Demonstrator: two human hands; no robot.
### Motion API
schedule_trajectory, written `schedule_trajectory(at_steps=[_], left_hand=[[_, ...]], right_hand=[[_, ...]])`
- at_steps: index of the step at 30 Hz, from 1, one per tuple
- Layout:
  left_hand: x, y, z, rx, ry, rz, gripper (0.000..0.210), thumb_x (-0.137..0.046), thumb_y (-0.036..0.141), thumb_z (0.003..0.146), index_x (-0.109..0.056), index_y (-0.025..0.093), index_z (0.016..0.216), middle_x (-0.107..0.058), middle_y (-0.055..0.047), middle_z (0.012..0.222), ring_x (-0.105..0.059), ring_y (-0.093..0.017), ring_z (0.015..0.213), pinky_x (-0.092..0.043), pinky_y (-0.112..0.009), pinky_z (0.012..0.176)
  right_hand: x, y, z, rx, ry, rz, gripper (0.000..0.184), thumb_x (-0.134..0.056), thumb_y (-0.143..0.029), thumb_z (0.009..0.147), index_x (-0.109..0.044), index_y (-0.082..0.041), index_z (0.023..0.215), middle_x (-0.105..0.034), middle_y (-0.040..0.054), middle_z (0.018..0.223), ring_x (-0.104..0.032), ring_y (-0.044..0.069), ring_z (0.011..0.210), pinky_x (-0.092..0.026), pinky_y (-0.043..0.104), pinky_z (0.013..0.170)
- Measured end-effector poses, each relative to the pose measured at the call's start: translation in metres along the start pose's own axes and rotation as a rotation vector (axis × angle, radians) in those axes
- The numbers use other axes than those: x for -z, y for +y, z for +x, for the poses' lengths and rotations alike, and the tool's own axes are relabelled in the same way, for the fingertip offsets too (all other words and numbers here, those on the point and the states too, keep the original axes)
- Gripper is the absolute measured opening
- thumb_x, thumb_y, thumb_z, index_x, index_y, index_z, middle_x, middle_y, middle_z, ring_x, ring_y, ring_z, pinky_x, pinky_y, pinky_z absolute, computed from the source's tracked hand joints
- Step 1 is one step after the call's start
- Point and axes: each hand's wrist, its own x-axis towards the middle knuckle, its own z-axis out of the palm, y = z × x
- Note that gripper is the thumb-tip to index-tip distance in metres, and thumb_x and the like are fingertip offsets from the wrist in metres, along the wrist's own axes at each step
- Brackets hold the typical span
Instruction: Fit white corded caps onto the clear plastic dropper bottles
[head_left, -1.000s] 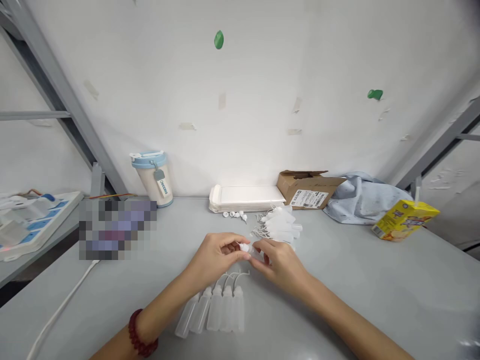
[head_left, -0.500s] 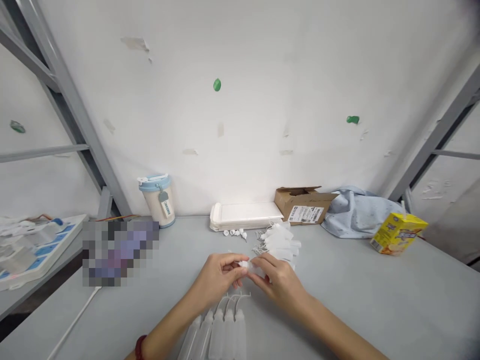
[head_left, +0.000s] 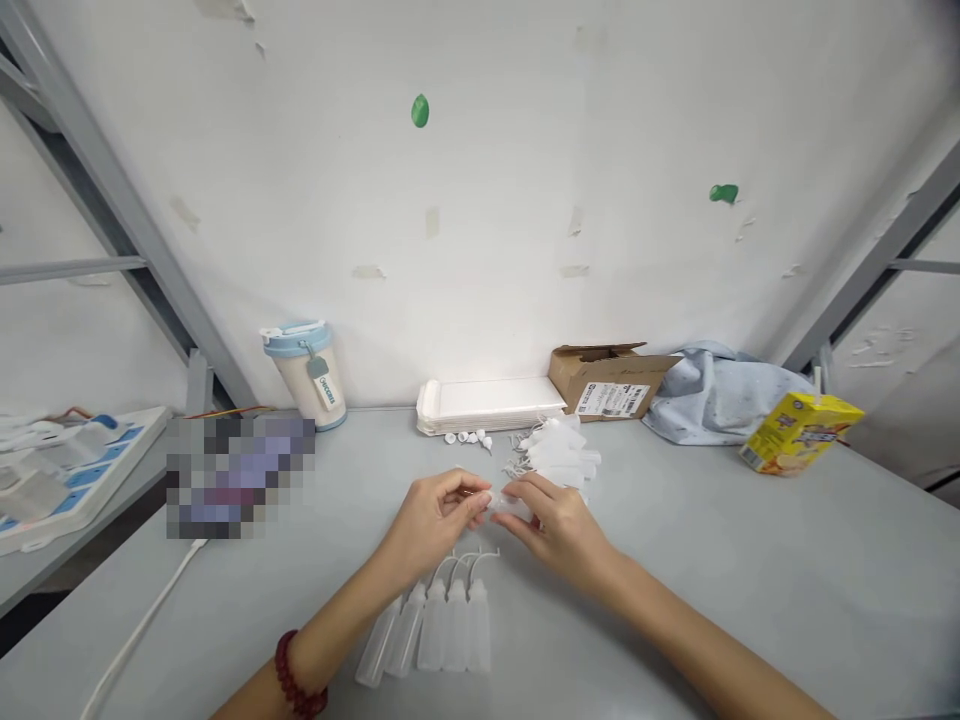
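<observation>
My left hand is closed in a pinch around a small white cap at the neck end of a translucent plastic bottle; its fingers mostly cover the cap. The bottle lies in the closed fingers of my right hand, which hide much of its body. Whether the cap is seated on the neck cannot be made out. Nearer to me, several translucent bottles lie side by side, some with thin curved spouts. Beyond my right hand is a pile of similar bottles. A few loose white caps lie farther back.
Along the wall stand a white flat stack, an open cardboard box and a bluish cloth. A yellow drink carton is at the right. Leftward are a lidded cup, a blurred-out object, a cable and a power strip.
The camera view has tilted down, so the table things appear higher. Both hands stay together at the bottle; the left fingers have shifted on the cap, which shows less now.
</observation>
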Motion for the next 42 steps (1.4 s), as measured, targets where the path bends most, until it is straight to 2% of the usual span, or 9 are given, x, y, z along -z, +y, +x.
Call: schedule_trajectory(at_steps=[6,9,14,17,21,26,34,38,42], left_hand=[[0.001,0.002,-0.002,-0.101,0.016,0.126,0.015,-0.053,0.025,0.08,-0.064,0.018,0.087,-0.065,-0.003,0.087,-0.06,-0.017,0.082,-0.05,-0.028,0.077],[0.001,0.005,-0.003,-0.061,0.024,0.092,0.016,-0.055,0.028,0.079,-0.062,0.018,0.09,-0.065,-0.003,0.087,-0.061,-0.017,0.081,-0.05,-0.028,0.076],[0.0,0.007,-0.001,0.055,0.096,-0.016,0.021,-0.052,0.036,0.082,-0.056,0.016,0.084,-0.063,-0.001,0.069,-0.061,-0.015,0.063,-0.051,-0.027,0.061],[0.001,0.006,0.0,0.059,0.087,-0.051,0.021,-0.054,0.036,0.081,-0.055,0.015,0.079,-0.062,-0.001,0.066,-0.06,-0.014,0.059,-0.051,-0.027,0.058],[0.001,0.005,0.001,0.067,0.05,-0.134,0.019,-0.059,0.033,0.078,-0.054,0.014,0.077,-0.062,-0.001,0.066,-0.061,-0.015,0.062,-0.052,-0.029,0.06],[0.002,0.007,-0.001,0.005,0.035,-0.175,0.014,-0.059,0.028,0.078,-0.052,0.017,0.077,-0.059,0.002,0.066,-0.06,-0.014,0.066,-0.051,-0.028,0.066],[0.005,0.011,-0.004,-0.078,0.039,0.02,0.011,-0.057,0.027,0.079,-0.052,0.019,0.084,-0.061,-0.001,0.086,-0.06,-0.016,0.085,-0.048,-0.029,0.08],[0.004,0.012,-0.001,0.06,0.056,-0.122,0.024,-0.058,0.033,0.079,-0.042,0.02,0.091,-0.065,-0.001,0.08,-0.064,-0.015,0.071,-0.05,-0.03,0.07],[0.004,0.01,0.0,0.156,-0.056,-0.153,0.026,-0.055,0.042,0.079,-0.051,0.016,0.081,-0.062,0.0,0.065,-0.061,-0.015,0.056,-0.05,-0.027,0.056]], right_hand=[[0.009,-0.007,0.006,-0.239,-0.098,0.2,0.019,-0.059,-0.035,0.08,-0.06,-0.016,0.076,-0.056,-0.0016,0.057,-0.047,0.008,0.044,-0.036,0.019,0.043],[0.009,-0.008,0.007,-0.298,-0.106,0.232,0.019,-0.06,-0.036,0.079,-0.059,-0.017,0.075,-0.056,-0.0035,0.054,-0.047,0.008,0.042,-0.036,0.019,0.042],[0.006,-0.003,0.005,-0.151,0.013,0.119,0.026,-0.053,-0.04,0.084,-0.058,-0.015,0.082,-0.059,0.002,0.066,-0.047,0.008,0.043,-0.038,0.02,0.044],[0.006,-0.003,0.002,-0.084,0.01,0.065,0.026,-0.05,-0.039,0.086,-0.058,-0.015,0.083,-0.06,0.0033,0.069,-0.046,0.007,0.043,-0.038,0.02,0.044],[0.004,-0.004,0.001,-0.061,0.019,0.053,0.025,-0.049,-0.038,0.086,-0.058,-0.015,0.084,-0.06,0.0039,0.071,-0.045,0.007,0.044,-0.038,0.019,0.044],[0.005,-0.007,0.001,-0.062,0.055,0.071,0.021,-0.051,-0.036,0.086,-0.057,-0.016,0.083,-0.06,0.0026,0.068,-0.043,0.007,0.041,-0.036,0.019,0.042],[0.009,-0.006,0.004,-0.103,0.04,0.08,0.021,-0.053,-0.037,0.084,-0.057,-0.017,0.083,-0.06,0.0017,0.069,-0.046,0.007,0.041,-0.039,0.019,0.043],[0.007,-0.005,0.003,-0.042,0.066,0.035,0.02,-0.05,-0.035,0.086,-0.056,-0.016,0.084,-0.061,0.0028,0.07,-0.045,0.007,0.042,-0.037,0.019,0.042],[0.004,-0.004,0.0,0.04,0.076,-0.046,0.018,-0.049,-0.032,0.087,-0.056,-0.015,0.087,-0.061,0.0046,0.072,-0.048,0.007,0.045,-0.035,0.019,0.041]])
